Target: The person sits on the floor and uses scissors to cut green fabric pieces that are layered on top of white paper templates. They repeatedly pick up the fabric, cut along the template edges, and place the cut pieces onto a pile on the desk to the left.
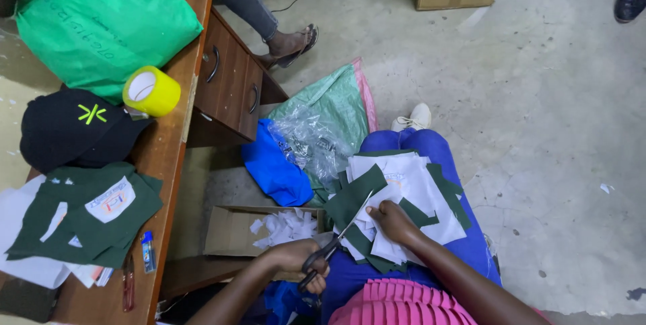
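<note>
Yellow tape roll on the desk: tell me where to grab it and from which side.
Grip the yellow tape roll across its outer rim, coming from above. It lies tilted near the desk edge with its open core facing up and left; the black cap crowds its left, so the top is probably freest.

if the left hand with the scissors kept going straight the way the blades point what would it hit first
Most likely the right hand, which holds the white and green fabric pieces on the lap. The scissors in the left hand point up-right, tips nearly at its fingers; depth is hard to judge.
</note>
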